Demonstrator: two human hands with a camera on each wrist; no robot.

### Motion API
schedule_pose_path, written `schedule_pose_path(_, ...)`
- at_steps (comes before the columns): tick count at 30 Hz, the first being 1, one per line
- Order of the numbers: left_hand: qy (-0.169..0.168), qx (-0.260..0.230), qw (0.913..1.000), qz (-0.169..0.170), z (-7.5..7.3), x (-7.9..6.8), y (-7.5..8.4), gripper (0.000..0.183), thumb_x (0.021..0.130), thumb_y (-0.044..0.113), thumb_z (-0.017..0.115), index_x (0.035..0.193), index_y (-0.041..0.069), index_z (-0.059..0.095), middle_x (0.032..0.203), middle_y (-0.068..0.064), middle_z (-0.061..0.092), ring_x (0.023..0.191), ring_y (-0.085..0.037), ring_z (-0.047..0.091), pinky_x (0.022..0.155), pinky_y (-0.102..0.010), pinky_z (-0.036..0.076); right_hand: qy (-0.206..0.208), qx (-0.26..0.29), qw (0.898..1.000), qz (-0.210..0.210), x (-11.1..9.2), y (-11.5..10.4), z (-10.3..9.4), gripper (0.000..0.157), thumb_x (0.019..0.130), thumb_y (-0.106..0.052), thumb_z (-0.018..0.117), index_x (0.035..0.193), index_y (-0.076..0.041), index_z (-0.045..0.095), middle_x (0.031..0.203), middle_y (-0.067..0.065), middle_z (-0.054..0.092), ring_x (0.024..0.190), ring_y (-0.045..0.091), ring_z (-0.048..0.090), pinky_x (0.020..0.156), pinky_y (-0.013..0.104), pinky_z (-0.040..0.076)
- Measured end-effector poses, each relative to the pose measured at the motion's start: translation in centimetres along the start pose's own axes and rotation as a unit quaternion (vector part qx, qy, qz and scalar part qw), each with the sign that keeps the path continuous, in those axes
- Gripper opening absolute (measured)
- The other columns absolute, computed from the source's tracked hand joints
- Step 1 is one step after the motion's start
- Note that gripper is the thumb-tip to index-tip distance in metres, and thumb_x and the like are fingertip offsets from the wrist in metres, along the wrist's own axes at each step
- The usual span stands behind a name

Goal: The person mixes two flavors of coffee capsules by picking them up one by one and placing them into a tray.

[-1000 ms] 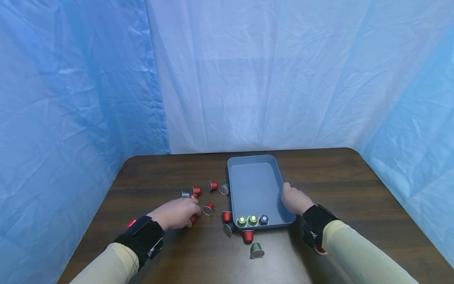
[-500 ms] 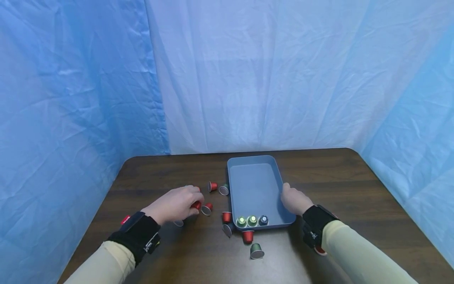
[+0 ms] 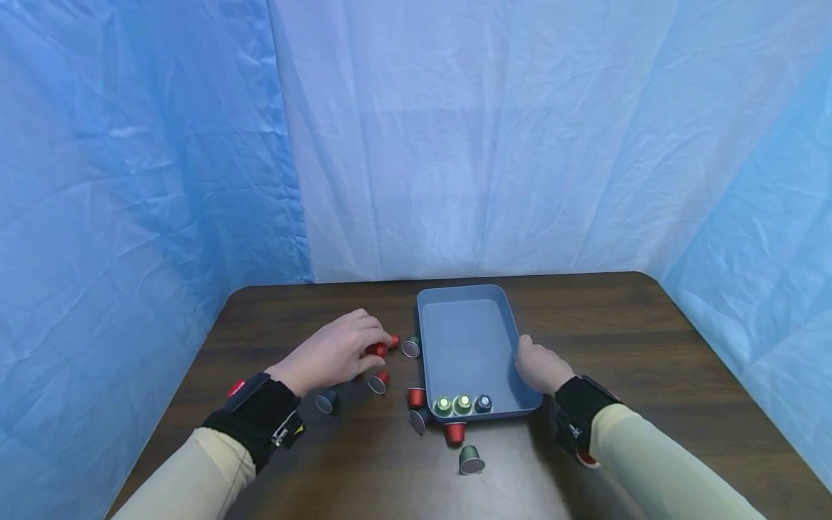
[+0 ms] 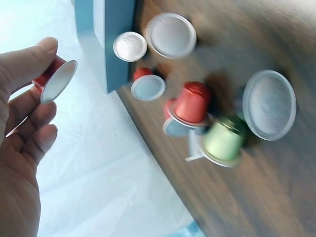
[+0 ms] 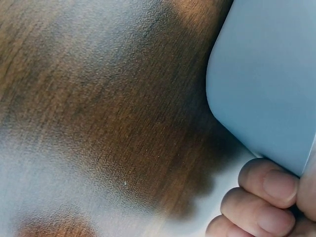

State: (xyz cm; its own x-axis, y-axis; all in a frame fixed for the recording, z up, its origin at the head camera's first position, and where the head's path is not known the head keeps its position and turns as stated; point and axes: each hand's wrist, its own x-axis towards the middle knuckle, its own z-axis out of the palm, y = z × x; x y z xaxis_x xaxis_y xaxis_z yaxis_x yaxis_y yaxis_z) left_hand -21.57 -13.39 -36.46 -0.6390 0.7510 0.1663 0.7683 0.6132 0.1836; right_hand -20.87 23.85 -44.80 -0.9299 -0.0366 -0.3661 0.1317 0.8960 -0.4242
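Tray [image 3: 468,347], clutched at its right side by right hand [image 3: 543,366]: risk of skidding if tugged. Left of tray, pinched in left hand [image 3: 341,343], red capsule [image 4: 56,80]: risk of slipping if held loosely, or toppling tray's standing capsules [image 3: 463,404] if dropped.

You count two hands [image 3: 338,347] [image 3: 542,367], one tray [image 3: 464,336] mid-frame, three capsules [image 3: 463,404] inside it, at least ten capsules [image 3: 471,460] outside.

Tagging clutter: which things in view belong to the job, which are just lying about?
Job:
- red capsule in the left hand
- tray held by the right hand
- three capsules inside it
- probably the loose capsules

Just around:
- brown table
- black wristbands
- blue sheeting
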Motion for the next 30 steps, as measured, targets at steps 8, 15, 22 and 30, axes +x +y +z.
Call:
schedule_pose_path(8, 0.011, -0.022, 0.9997, 0.007, -0.5, 1.9, 1.9, 0.029, 0.087, 0.026, 0.083, 0.112, 0.015, 0.073, 0.103, 0.004, 0.065, 0.093, -0.012, 0.055, 0.084, -0.028, 0.054, 0.002, -0.008, 1.0, -0.007, 0.0, 0.0, 0.0, 0.029, 0.109, -0.018, 0.027, 0.12, 0.005, 0.041, 0.103, 0.021, 0.061, 0.092, 0.032, 0.061, 0.077, 0.047, 0.049)
schedule_pose_path(15, 0.016, -0.022, 0.9993, 0.026, -0.2, 4.0, 3.4, 0.027, 0.087, 0.025, 0.083, 0.11, 0.015, 0.074, 0.1, 0.005, 0.066, 0.092, -0.011, 0.054, 0.08, -0.026, 0.052, -0.001, 0.001, 1.0, -0.003, -0.1, 0.0, -0.1, 0.032, 0.11, -0.02, 0.026, 0.123, 0.005, 0.04, 0.102, 0.02, 0.059, 0.094, 0.033, 0.06, 0.079, 0.047, 0.048)
schedule_pose_path(22, 0.003, -0.033, 0.9986, 0.042, 0.2, 6.2, 5.2, 0.025, 0.089, 0.023, 0.082, 0.11, 0.014, 0.073, 0.1, 0.005, 0.063, 0.092, -0.01, 0.054, 0.083, -0.024, 0.051, -0.005, 0.007, 1.0, 0.006, 0.0, 0.0, 0.0, 0.035, 0.11, -0.021, 0.023, 0.125, 0.005, 0.04, 0.106, 0.021, 0.06, 0.096, 0.033, 0.06, 0.08, 0.047, 0.048)
schedule_pose_path(30, -0.018, -0.061, 0.9966, 0.053, 1.5, 8.1, 7.5, 0.033, 0.092, 0.024, 0.079, 0.123, 0.015, 0.071, 0.11, 0.003, 0.067, 0.102, -0.01, 0.059, 0.088, -0.019, 0.051, -0.005, 0.006, 1.0, 0.005, 0.2, 0.0, 0.1, 0.034, 0.11, -0.021, 0.028, 0.126, 0.006, 0.04, 0.103, 0.019, 0.059, 0.093, 0.032, 0.059, 0.075, 0.044, 0.047)
